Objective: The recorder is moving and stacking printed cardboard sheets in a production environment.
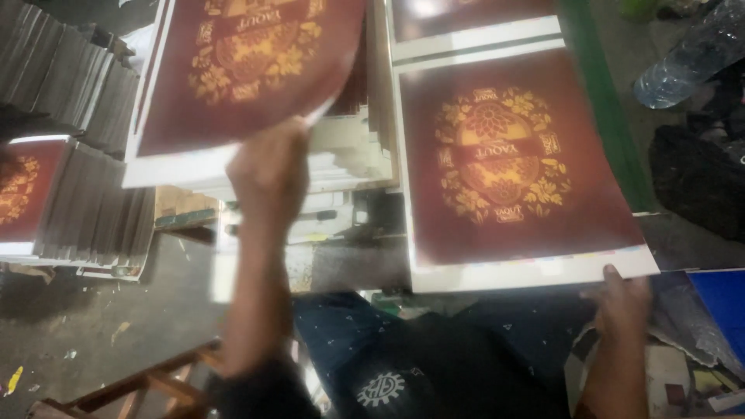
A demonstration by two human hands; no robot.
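Note:
My left hand [268, 174] is raised at centre left and grips the lower edge of a dark red printed sheet [248, 70] with a gold floral emblem, lifted and curling above a stack of white-edged sheets [341, 167]. The hand and sheet are blurred. At the lower right, my right hand [621, 302] rests with its fingers on the bottom right corner of a second dark red sheet [512, 163] with the same gold emblem, which lies flat on top of another pile.
Tall stacks of printed sheets [85, 202] stand at the left, on a grey floor. A clear plastic bottle [691, 54] and a black bag [698, 182] lie at the right. A wooden frame [147, 384] sits at the lower left, blue paper [722, 306] at the right.

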